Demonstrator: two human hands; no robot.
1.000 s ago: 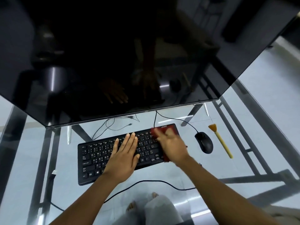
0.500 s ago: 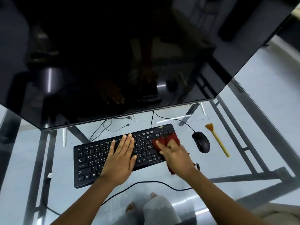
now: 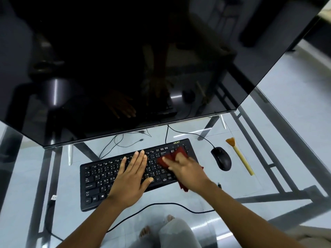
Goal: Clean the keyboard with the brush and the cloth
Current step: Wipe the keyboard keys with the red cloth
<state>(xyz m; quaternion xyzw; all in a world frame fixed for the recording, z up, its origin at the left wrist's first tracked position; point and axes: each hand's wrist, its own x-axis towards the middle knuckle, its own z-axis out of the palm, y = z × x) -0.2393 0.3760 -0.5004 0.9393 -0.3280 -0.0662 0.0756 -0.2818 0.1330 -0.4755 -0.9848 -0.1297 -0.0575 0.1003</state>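
**Cloth pressing on the keyboard's right end**

Keyboard (image 3: 125, 176) is lying slantwise on the glass table (image 3: 268, 158), just below the dark monitor (image 3: 125, 68) that is looming at 12 o'clock. The left hand (image 3: 130, 178) is resting flat on the middle keys, fingers spread and gripping nothing. The right hand (image 3: 186, 169) is pressing the red cloth (image 3: 172, 156) against the keys at the right end, fingers loosely splayed over it; a corner of cloth is hanging off the front edge. At 3 o'clock from the keyboard a black mouse (image 3: 221, 158) is sitting, and just beyond it the brush (image 3: 239, 154) is lying untouched, bristles toward the monitor. Cables (image 3: 161, 205) are trailing across the glass.
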